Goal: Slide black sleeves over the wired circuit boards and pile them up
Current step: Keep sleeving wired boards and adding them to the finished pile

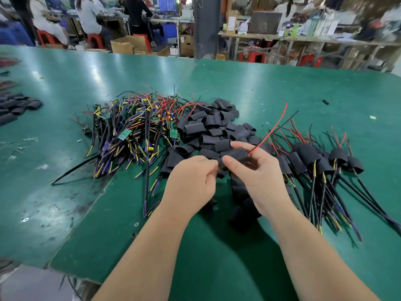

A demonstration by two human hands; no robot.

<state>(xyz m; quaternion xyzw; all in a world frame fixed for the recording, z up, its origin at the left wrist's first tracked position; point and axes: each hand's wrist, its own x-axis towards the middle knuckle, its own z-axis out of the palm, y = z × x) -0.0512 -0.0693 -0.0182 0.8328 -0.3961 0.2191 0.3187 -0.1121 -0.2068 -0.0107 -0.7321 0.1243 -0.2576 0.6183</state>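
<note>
Judged under halfway: at the right of the green table [271, 83], only a small pile of sleeved boards [314, 161], against a far larger tangle of bare wired circuit boards [134, 127] at left and a heap of loose black sleeves [217, 127] in the middle. Mid-step just in front of that heap, with 1 soft, matte, flattened-tube sleeve [235, 156] pinched between left hand [191, 181] and right hand [256, 177], fingers of both curled onto it, thin glossy red wire [271, 129] poking out the far end.

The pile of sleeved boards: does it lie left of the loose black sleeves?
No, the sleeved boards lie right of the loose sleeves.
</note>
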